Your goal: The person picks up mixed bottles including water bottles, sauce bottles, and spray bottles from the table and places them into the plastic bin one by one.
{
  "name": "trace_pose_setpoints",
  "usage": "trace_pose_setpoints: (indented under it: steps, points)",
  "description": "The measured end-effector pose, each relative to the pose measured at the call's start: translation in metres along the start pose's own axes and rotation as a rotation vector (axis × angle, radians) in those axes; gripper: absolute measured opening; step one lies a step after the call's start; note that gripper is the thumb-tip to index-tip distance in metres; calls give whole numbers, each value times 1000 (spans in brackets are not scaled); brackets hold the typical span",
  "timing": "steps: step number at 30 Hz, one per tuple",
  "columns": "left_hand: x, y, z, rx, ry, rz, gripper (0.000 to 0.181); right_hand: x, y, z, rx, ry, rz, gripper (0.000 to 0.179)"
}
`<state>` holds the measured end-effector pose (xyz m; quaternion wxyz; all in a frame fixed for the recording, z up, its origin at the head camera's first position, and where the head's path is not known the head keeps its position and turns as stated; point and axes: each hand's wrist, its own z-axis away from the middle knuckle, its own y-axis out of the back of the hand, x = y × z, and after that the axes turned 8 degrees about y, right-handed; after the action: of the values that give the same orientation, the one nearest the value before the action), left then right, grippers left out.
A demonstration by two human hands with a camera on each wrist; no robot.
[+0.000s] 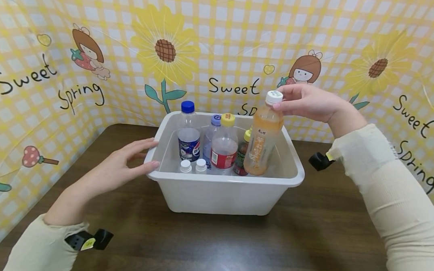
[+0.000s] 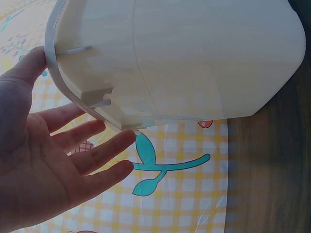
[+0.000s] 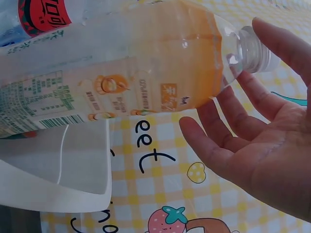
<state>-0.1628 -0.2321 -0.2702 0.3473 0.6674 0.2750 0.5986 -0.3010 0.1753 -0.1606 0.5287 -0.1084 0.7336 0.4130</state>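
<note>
My right hand (image 1: pixel 309 103) pinches an orange-labelled drink bottle (image 1: pixel 261 147) at its neck, just under the white cap. In the right wrist view the thumb lies on one side of the neck and the fingers (image 3: pixel 260 97) on the other. This bottle stands upright at the right end of a white plastic tub (image 1: pixel 221 196), its cap well above the rim. At the tub's left end my left hand (image 1: pixel 115 169) touches the rim with thumb and fingertips, the fingers (image 2: pixel 104 153) loosely extended in the left wrist view.
Inside the tub stand a blue-capped Pepsi bottle (image 1: pixel 189 140), a red-labelled bottle (image 1: pixel 224 148) with a yellow cap, a purple-capped bottle (image 1: pixel 215 121), a dark yellow-capped bottle (image 1: pixel 242 152) and two small white-capped bottles (image 1: pixel 201 165). A brown table (image 1: pixel 212 240) lies below; a patterned yellow cloth (image 1: pixel 228 39) hangs behind.
</note>
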Motion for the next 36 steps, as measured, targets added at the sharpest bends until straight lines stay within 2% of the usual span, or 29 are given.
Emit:
trace_pose_setpoints:
  steps: [5, 15, 36]
  points:
    - [-1, 0, 0, -3, 11, -4, 64, 5, -2, -3, -49, -15, 72, 13]
    - [-1, -1, 0, -1, 5, -2, 64, 9, -6, -8, -107, -71, 130, 19]
    - [-1, 0, 0, -4, 5, 1, 64, 15, -11, -16, -200, -143, 146, 21]
